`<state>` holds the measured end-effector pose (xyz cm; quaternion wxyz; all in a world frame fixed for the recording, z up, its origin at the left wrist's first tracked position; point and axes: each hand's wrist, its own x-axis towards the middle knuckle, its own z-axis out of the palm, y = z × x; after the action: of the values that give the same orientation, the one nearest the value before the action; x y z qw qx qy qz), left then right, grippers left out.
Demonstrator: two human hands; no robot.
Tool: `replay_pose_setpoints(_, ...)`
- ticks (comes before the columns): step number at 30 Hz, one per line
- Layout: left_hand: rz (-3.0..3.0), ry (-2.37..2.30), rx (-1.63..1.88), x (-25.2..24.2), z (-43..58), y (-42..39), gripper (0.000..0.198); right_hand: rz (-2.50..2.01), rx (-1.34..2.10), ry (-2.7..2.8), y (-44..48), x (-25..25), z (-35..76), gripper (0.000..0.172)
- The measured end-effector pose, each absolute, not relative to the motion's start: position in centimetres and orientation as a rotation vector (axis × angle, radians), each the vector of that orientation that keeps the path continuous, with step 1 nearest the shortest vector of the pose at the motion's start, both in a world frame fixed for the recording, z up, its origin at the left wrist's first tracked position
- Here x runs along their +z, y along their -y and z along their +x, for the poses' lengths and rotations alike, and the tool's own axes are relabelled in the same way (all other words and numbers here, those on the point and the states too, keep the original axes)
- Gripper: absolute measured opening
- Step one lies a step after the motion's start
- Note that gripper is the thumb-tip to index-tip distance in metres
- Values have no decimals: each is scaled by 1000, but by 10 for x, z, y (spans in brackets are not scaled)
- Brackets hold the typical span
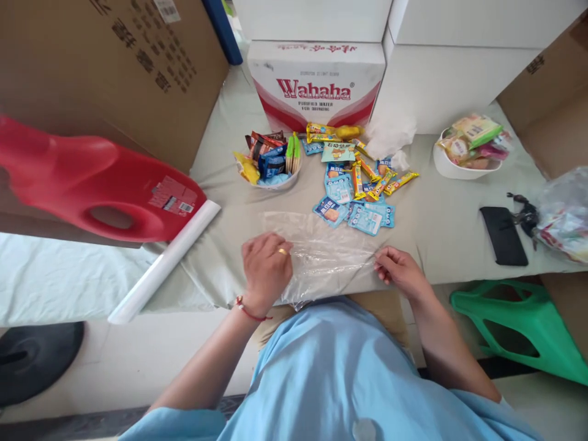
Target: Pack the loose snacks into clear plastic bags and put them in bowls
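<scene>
A clear plastic bag (328, 254) is stretched flat between my hands at the front of the covered table. My left hand (267, 263), with a ring and a red bracelet, is closed on the bag's left side, its fingertips mostly hidden. Between thumb and fingers, my right hand (399, 269) pinches the right end. Just beyond the bag lies a loose pile of snack packets, with blue sachets (340, 190) and yellow wrapped bars (381, 184). Left of the pile, a white bowl (287, 182) holds upright snack packets in several colours.
A white tub (466, 168) of snacks stands at right, near a black phone (504, 236), keys (526, 214) and a filled plastic bag (565, 214). At left are a red jug (105, 184) and a white roll (165, 263). A Wahaha carton (316, 86) stands behind; a green stool (523, 324) is below right.
</scene>
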<state>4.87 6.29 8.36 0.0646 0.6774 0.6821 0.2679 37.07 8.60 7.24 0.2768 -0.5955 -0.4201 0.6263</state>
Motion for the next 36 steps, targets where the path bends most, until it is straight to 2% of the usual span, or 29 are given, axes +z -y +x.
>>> replay_pose_setpoints(4,2136,-1910,364,73,59,-70,32,-1629,1701,1337,-81,77,391,46)
replay_pose_setpoints(8,2132,-1951,280,59,66,-66,53,-1621,1427,1685,-95,94,418,49)
replay_pose_setpoints(12,2199,-1935,210,53,72,-55,65,-1576,1155,1750,-120,100,400,41)
replay_pose_setpoints(15,2257,-1906,171,52,71,-52,65,-1565,1264,1755,-134,91,361,42)
replay_pose_setpoints(18,2308,-1861,155,50,61,-51,61,-1479,1321,1687,-150,80,340,32)
replay_pose_setpoints(24,2351,-1826,181,43,35,-46,63,-1502,1301,1680,-197,80,376,31)
replay_pose_setpoints(27,2361,-1812,199,42,32,-45,64,-1572,1101,1914,-231,95,381,30)
replay_pose_setpoints(31,2391,-1798,240,41,32,-45,62,-1477,613,2267,-292,114,345,15)
replay_pose_setpoints(32,2398,-1798,246,41,32,-46,61,-1445,490,2364,-309,115,332,18)
replay_pose_setpoints(34,2411,-1800,252,40,31,-46,60,-1410,287,2503,-338,110,305,36)
replay_pose_setpoints(36,2428,-1802,256,39,30,-45,60,-1404,198,2602,-359,102,284,48)
